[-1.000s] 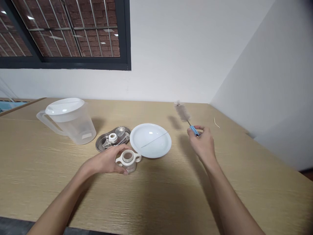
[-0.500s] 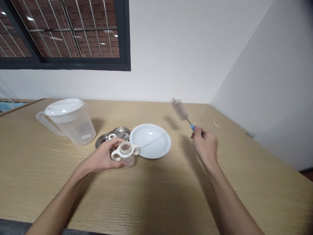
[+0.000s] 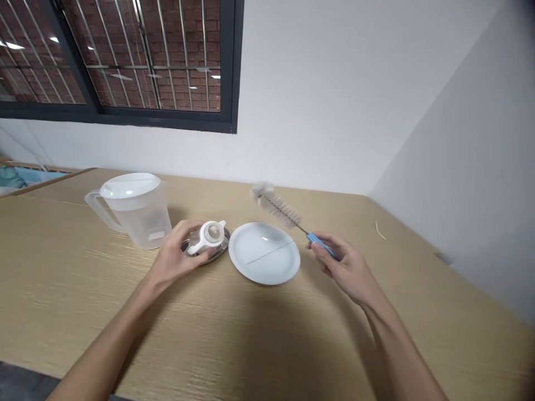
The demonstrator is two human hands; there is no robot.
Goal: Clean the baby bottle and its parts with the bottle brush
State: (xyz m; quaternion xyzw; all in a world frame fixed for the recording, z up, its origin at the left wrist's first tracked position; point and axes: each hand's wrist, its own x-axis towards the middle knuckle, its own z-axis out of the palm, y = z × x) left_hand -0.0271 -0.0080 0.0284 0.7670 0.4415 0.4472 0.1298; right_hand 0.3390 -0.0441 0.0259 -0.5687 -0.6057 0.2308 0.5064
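My left hand [image 3: 178, 253] is closed around a clear baby bottle with a white two-handled collar [image 3: 212, 233]. Its round mouth is turned toward me, and the bottle hangs over a metal tray [image 3: 224, 246] that hand and bottle largely cover. My right hand [image 3: 343, 264] grips the blue handle of a bottle brush [image 3: 281, 210]. The brush's pale bristles point up and left, above the far side of a white plate [image 3: 267, 274]. Across that plate lies a thin wire-like stick [image 3: 271, 252].
A translucent lidded pitcher [image 3: 144, 217] stands on the wooden table [image 3: 217, 334] at left, just beyond my left hand. A thin cream strip [image 3: 379, 230] lies at the right. Behind are a white wall [image 3: 334, 111] and a barred window [image 3: 146, 72].
My left hand has moved the bottle away from me over the tray and tilted it. The brush in my right hand has swung left and lower, toward the plate. The view has shifted slightly.
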